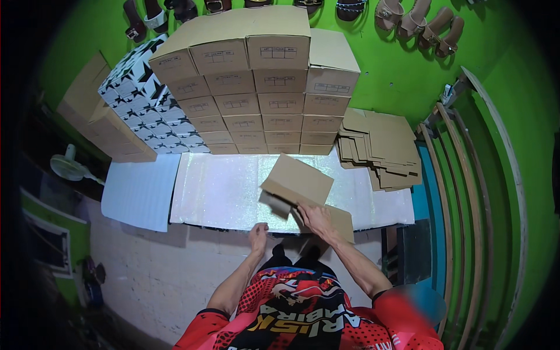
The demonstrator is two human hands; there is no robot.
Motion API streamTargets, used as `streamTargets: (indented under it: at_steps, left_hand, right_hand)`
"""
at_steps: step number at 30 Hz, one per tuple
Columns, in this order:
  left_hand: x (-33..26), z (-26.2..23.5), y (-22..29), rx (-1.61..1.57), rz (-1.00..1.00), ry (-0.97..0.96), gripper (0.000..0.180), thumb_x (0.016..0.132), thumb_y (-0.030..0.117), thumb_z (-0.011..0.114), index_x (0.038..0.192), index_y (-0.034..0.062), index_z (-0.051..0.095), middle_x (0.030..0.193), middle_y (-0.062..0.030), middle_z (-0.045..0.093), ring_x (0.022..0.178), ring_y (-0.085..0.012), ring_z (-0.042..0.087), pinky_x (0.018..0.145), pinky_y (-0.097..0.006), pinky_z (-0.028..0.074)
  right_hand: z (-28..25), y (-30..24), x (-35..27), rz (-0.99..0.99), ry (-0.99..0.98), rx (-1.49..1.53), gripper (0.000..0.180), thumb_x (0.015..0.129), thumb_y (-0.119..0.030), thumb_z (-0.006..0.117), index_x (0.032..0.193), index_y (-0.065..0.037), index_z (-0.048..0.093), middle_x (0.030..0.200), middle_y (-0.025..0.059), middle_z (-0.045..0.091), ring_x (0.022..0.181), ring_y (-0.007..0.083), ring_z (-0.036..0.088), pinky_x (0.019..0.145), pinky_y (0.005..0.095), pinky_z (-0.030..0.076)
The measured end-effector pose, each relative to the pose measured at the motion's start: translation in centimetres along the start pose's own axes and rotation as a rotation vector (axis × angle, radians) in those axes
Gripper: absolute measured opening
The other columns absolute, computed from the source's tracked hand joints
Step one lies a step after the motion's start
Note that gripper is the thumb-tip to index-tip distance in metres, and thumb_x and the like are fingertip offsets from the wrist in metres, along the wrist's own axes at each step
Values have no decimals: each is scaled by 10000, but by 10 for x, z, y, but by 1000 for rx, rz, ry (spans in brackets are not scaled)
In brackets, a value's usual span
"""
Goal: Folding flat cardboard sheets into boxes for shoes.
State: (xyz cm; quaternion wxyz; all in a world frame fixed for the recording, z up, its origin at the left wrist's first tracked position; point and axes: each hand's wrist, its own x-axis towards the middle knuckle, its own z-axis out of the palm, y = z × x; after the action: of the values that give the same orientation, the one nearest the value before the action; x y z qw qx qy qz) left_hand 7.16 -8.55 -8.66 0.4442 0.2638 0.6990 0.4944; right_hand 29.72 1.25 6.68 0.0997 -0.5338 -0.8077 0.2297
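Fingers [309, 211] of our right hand [315, 220] are clamping the half-folded cardboard box [296, 182] over the tabletop's [221, 192] near edge | left hand [257, 236] is hanging just off that edge, fingers loosely apart, holding nothing | risk: one-handed, a loose flap could be springing open, or the box sliding off that edge.

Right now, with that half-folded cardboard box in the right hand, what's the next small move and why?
Probably bring the left hand up to the grey flap hanging at the left end of the cardboard box. Only the right hand grips the box, which sits tilted and half-formed above the shiny mat, while the left hand is free at the mat's near edge, close below that flap.
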Motion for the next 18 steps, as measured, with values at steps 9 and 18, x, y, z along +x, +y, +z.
streamTargets:
  at_steps: [9,18]
  left_hand:
    - [-2,3,71,24,-91,-231,855,955,672,645,1454,-20,589,1374,-158,629,1227,-244,559,1067,-347,418]
    - [-13,8,75,55,-91,-199,1016,1022,606,546,1665,-51,114,1735,-248,185,1607,-333,195,1290,-374,177]
  right_hand:
    - [6,-36,37,13,77,244,334,1049,-228,561,1348,-117,658,1106,265,732,1035,479,699,907,547,557]
    - [54,-36,99,-259,-50,418,592,1051,-261,542,1621,-175,408,1740,207,182,1464,521,407,1220,576,348]
